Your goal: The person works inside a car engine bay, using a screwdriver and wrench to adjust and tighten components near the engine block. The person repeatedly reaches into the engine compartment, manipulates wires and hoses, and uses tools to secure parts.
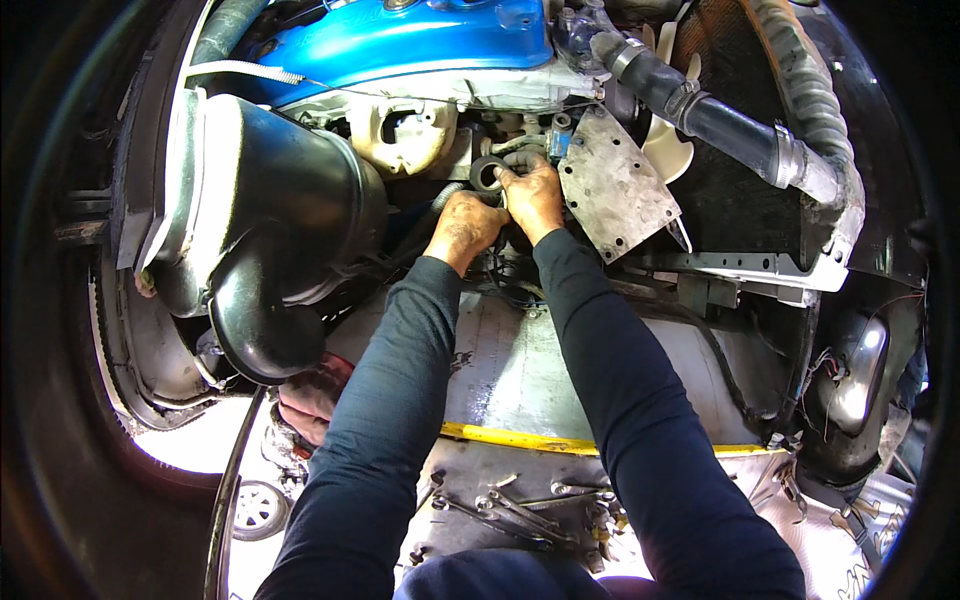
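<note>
Both my arms reach into an engine bay, and my hands meet below the blue engine cover (420, 35). My right hand (535, 195) is closed, its thumb pressed against a short dark hose end with a round opening (488, 173). Just below and left of it, my left hand (467, 228) is curled shut, knuckles up; what its fingers grip is hidden. A grey corrugated tube (446, 196) runs beside the left hand. To the right of my hands sits a flat metal bracket plate (615, 185) with several holes.
A large black air filter housing (290, 190) fills the left side. A dark coolant hose with clamps (740, 130) and pale fan blades (668, 145) are at the right. Nearer me are a yellow-edged panel (520, 437) and several wrenches (520, 515). A red cloth (312, 400) lies left.
</note>
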A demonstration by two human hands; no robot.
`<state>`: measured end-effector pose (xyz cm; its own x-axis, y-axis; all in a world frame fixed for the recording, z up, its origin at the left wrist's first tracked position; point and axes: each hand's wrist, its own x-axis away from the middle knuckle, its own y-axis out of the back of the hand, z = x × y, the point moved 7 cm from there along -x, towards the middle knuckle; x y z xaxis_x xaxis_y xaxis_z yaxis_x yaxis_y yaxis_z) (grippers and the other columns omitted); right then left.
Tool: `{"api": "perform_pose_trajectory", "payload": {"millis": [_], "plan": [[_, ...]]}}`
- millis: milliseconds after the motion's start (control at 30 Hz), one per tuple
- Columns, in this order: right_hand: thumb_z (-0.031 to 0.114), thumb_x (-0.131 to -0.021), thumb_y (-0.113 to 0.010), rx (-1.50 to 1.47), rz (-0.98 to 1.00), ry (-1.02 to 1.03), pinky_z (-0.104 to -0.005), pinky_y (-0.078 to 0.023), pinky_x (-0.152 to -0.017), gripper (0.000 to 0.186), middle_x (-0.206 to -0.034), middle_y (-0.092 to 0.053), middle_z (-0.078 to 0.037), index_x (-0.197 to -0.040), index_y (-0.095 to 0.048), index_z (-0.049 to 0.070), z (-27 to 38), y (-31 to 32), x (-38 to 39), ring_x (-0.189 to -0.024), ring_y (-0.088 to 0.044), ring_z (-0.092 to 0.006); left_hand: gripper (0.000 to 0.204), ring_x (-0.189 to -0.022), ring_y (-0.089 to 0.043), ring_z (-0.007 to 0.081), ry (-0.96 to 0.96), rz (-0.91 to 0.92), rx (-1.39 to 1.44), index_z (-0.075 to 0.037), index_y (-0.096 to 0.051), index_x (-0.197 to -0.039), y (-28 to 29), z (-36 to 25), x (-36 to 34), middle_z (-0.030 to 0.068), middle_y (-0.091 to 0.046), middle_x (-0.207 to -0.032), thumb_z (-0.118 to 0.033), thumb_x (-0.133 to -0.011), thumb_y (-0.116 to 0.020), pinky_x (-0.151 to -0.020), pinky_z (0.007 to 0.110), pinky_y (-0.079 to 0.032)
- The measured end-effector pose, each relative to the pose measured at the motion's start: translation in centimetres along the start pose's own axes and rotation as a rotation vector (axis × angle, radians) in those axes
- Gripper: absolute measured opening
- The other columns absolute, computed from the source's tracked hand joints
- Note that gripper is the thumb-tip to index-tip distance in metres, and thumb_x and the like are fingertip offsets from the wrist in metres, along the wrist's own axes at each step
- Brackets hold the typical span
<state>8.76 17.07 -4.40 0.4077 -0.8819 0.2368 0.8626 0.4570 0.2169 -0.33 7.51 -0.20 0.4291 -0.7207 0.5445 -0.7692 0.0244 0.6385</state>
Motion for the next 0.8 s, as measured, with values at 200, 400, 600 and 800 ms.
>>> {"api": "perform_pose_trajectory", "payload": {"millis": [200, 400, 600, 800], "plan": [[0.003, -0.087, -0.063, -0.105, 0.137, 0.034, -0.0332, -0.055, -0.084, 0.019, -0.102, -0.074, -0.019, -0.103, -0.072, -0.001, 0.2, -0.5, -1.4, -0.095, -0.072, -0.0248, 0.037, -0.088, -0.072, 0.0254, -0.118, -0.185, 0.127, 0.007, -0.069, -0.1, 0.4, -0.6, -0.2, 0.0239, -0.073, -0.092, -0.017, -0.072, -0.077, -0.081, 0.037, -0.055], [0.011, -0.078, -0.056, 0.391, 0.337, 0.014, -0.0394, -0.049, -0.099, 0.037, -0.123, -0.064, -0.028, -0.11, -0.07, -0.003, 0.5, -1.6, -2.9, -0.116, -0.062, -0.0393, 0.061, -0.105, -0.069, 0.0391, -0.064, -0.377, 0.031, 0.011, -0.052, -0.121, 2.3, -1.3, 0.9, 0.0308, -0.069, -0.108, -0.014, -0.072, -0.077, -0.089, 0.041, -0.055], [0.014, -0.081, -0.055, 0.574, 0.398, 0.02, -0.0401, -0.049, -0.099, 0.035, -0.123, -0.063, -0.029, -0.106, -0.07, -0.006, 1.3, -1.9, -3.1, -0.117, -0.062, -0.0401, 0.039, -0.109, -0.067, 0.0405, 0.051, -0.276, -0.157, 0.003, -0.067, -0.111, 2.2, -1.8, 1.8, 0.0284, -0.069, -0.111, -0.018, -0.079, -0.067, -0.094, 0.045, -0.053], [0.016, -0.08, -0.058, 0.044, 0.114, 0.002, -0.0382, -0.052, -0.095, 0.034, -0.111, -0.068, -0.028, -0.105, -0.072, -0.002, 0.5, -0.4, -1.3, -0.11, -0.066, -0.0378, 0.039, -0.108, -0.068, 0.0378, 0.08, -0.221, -0.308, 0.001, -0.074, -0.103, 2.2, -1.4, 1.2, 0.0254, -0.071, -0.109, -0.029, -0.08, -0.066, -0.093, 0.043, -0.054]]}}
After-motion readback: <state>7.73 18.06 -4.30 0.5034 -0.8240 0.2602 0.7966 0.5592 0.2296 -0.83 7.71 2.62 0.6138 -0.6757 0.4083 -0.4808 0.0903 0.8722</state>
